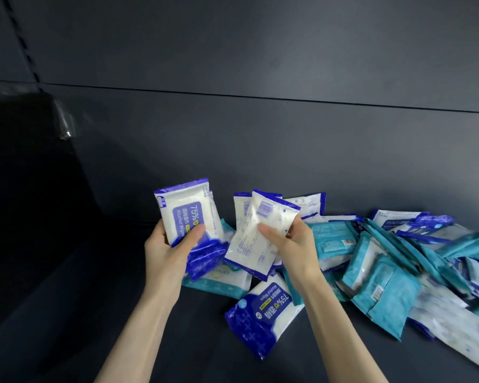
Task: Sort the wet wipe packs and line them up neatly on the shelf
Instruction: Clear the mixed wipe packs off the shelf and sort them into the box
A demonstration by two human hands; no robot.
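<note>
A: What does the left hand (163, 252) hold?
B: It grips a stack of glossy blue-and-white packs (184, 217), upright, above the matte dark shelf (94, 299).
A: And the right hand (291, 244)?
B: It pinches one flat white pack (256, 239), barcode up. Crinkly teal packs (376, 277) lie heaped towards the shelf's right edge. A lone blue pack (263, 313) lies flat just beside them.

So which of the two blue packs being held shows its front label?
The left-hand pack: its "75% Alcohol Wipes" label faces the camera. The right-hand pack shows its white back with a barcode.
</note>
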